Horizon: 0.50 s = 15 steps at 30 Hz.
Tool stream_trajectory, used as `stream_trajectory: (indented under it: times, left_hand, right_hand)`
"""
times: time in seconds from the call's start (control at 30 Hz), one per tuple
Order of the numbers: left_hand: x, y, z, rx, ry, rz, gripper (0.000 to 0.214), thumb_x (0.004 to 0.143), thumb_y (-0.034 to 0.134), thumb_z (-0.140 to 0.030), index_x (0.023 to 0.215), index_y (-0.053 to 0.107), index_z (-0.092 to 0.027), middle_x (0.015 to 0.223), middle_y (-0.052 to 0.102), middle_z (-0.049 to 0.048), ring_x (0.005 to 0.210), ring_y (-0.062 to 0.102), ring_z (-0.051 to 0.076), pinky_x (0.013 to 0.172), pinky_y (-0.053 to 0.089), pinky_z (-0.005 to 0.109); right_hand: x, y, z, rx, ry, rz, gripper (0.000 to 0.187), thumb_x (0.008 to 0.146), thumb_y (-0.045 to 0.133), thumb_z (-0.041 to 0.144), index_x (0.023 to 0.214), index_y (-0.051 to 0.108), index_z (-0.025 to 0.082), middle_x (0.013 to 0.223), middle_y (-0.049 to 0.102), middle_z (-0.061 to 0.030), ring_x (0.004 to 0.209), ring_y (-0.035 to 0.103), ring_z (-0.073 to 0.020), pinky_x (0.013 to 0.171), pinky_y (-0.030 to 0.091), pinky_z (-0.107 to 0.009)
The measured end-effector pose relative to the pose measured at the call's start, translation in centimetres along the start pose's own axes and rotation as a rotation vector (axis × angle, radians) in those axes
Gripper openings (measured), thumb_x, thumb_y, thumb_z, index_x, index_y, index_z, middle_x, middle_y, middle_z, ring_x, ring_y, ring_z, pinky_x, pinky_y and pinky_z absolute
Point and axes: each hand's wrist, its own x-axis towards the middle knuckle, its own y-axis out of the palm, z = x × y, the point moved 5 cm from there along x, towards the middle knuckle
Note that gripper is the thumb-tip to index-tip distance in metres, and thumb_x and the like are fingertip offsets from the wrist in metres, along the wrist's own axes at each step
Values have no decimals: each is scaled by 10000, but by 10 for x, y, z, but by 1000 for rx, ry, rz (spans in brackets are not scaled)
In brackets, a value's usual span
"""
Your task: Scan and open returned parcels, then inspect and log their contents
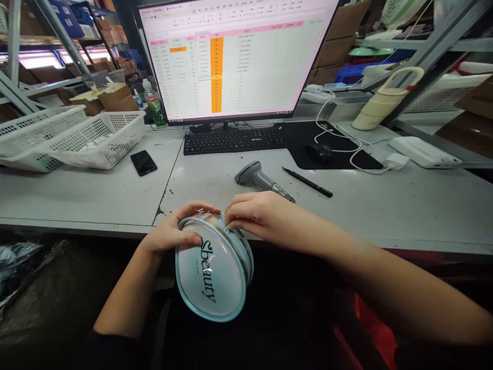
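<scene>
A rounded clear cosmetic pouch [215, 280] with light blue edging and dark lettering is held tilted over my lap, just in front of the desk edge. My left hand [179, 228] grips it at the upper left, thumb on the lettered face and fingers over the top. At the pouch's top edge, the fingertips of my right hand [250, 213] are pinched together on its light blue zipper [226, 227]; the exact piece between them is mostly hidden. Beyond my right hand lies a grey barcode scanner [260, 177] on the desk.
A black pen [308, 182], keyboard [234, 141] and mouse [319, 151] lie on the desk [215, 180] before a monitor [246, 67]. To the left are a phone [144, 163], white baskets [115, 133] and a green-labelled bottle [154, 108]. A cream tumbler [379, 108] and white cables stand right.
</scene>
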Motion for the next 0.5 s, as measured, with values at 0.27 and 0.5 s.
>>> stream_trajectory:
  times: [0.27,0.5]
  left_hand:
    - [-9,-10,-16,-199,-53,-70,1039,375,843,164,1304,641,-253,1204,680,175,1146,640,447,972,548,518]
    - [23,-70,-23,-197,5,-437,510,666,843,-213,1148,690,-151,1061,733,166,822,736,298,660,637,335]
  right_hand:
    - [-6,-21,12,-57,-87,-82,210,1007,530,285,916,707,218,869,715,-13,819,670,-152,856,538,-304]
    - [-88,-104,-220,-511,764,-506,393,990,515,351,1331,617,183,1476,523,-103,1385,454,-242,1165,332,-359]
